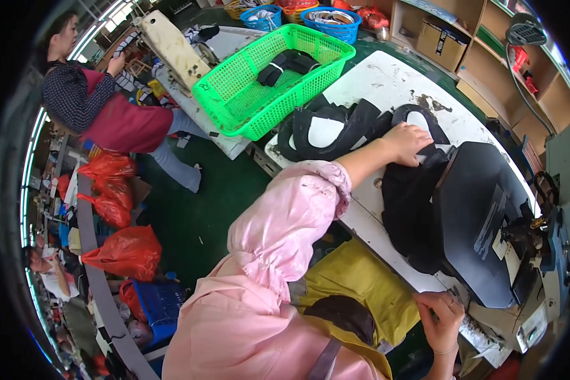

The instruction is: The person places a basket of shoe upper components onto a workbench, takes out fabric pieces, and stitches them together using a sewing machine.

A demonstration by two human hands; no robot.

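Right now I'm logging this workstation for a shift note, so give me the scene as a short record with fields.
left hand: pressing flat on black fabric
right hand: at the near edge of the white table, grip unclear
machine: dark sewing machine at the right
basket: green basket holding dark pieces
nearby: another person seated beyond

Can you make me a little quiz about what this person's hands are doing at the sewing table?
1. True or false: the left hand rests on black fabric.
2. What colour is the basket beyond the table?
3. The right hand is at: A) the table's near edge, B) inside the basket, C) on a red bag.

Key: 1 true; 2 green; 3 A.
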